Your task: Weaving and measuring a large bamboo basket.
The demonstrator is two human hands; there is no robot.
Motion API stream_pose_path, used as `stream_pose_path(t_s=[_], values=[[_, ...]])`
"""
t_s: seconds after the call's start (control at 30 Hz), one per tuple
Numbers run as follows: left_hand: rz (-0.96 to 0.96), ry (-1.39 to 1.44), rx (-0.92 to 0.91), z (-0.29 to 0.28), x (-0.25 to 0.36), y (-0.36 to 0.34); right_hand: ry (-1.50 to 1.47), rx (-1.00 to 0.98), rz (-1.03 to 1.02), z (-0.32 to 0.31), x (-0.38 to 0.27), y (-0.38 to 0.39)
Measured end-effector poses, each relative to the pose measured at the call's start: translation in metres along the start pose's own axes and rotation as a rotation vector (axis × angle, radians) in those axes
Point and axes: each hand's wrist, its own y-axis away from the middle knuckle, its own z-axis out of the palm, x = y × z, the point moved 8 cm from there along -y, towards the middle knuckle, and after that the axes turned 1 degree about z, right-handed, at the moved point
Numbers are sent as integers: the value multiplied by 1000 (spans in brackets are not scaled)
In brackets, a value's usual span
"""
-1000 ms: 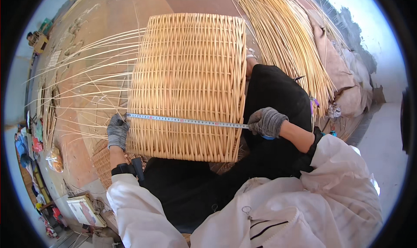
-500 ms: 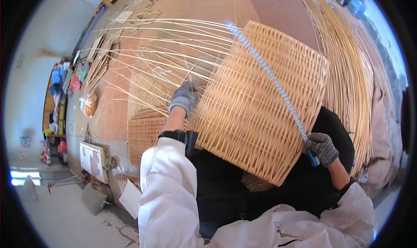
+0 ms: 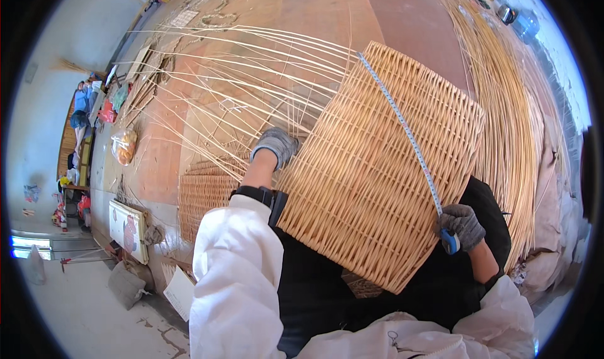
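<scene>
A flat woven wicker panel (image 3: 384, 170) lies tilted across my lap, with long loose canes (image 3: 270, 66) fanning out from its left edge. My left hand (image 3: 275, 146), in a grey glove, is closed at that left edge among the canes; its fingertips are partly hidden. My right hand (image 3: 462, 225), also gloved, grips a blue tape measure (image 3: 449, 241) beside the panel's right edge. From it the pulled-out tape blade (image 3: 408, 131) runs diagonally over the weave to the far edge, bowing slightly.
Another woven piece (image 3: 204, 198) lies on the floor beyond my left forearm. A long bundle of canes (image 3: 503, 126) stretches along the right. To the left are a bag of round brownish items (image 3: 124, 146), a picture board (image 3: 128, 230) and cane scraps (image 3: 148, 82).
The blade's far end, blurred and sticking out past the panel before, now sits at the far edge. My right hand and the panel appear slightly lower in view. My left hand stays at the left edge.
</scene>
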Motion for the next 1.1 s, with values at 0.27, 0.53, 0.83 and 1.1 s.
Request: stream_pose_path(t_s=[0.27, 0.53, 0.83, 1.1], values=[[-125, -58, 93, -2, -2, -8, 64, 18, -15, 0, -1, -5], [130, 80, 161, -21, 36, 34, 25, -30, -42, 5, -14, 2], [-13, 941, 438, -11, 19, 32, 60, -105, 152, -42, -26, 6], [-104, -22, 285, -30, 59, -3, 335, -68, 165, -69, -14, 8]])
